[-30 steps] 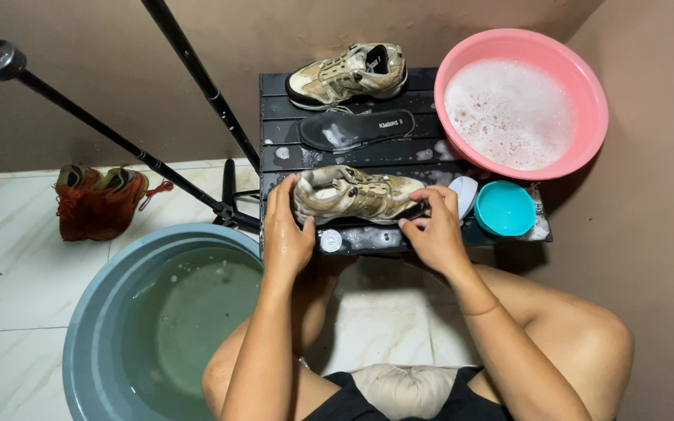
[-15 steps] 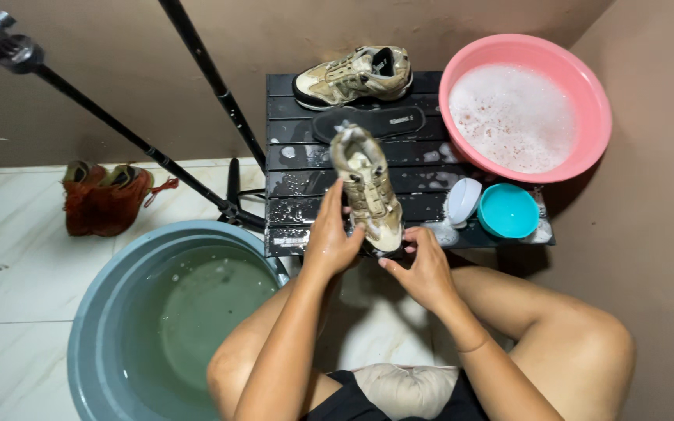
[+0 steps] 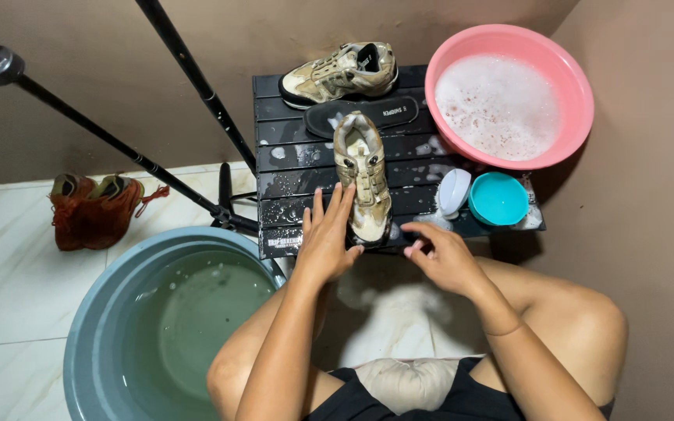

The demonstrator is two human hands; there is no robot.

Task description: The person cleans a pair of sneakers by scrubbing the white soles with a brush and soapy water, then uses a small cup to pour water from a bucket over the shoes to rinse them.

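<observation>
A wet beige sneaker (image 3: pixel 363 175) stands lengthwise on the black slatted table (image 3: pixel 294 156), toe pointing away from me. My left hand (image 3: pixel 328 236) rests flat against its near left side, fingers straight and spread. My right hand (image 3: pixel 440 253) hovers just right of the heel, fingers loosely curled, holding nothing. The second beige sneaker (image 3: pixel 339 72) lies at the table's far edge, with a black insole (image 3: pixel 372 114) just in front of it.
A pink basin (image 3: pixel 509 93) of soapy water sits at the table's right end. A turquoise bowl (image 3: pixel 498 204) and a white brush (image 3: pixel 453 192) lie near it. A grey tub (image 3: pixel 157 320) of water stands lower left, beside tripod legs (image 3: pixel 196 78) and brown shoes (image 3: pixel 91 206).
The sneaker was turned from lying sideways to pointing away from me and set down on the table. Both hands have loosened; the right hand has come off the heel.
</observation>
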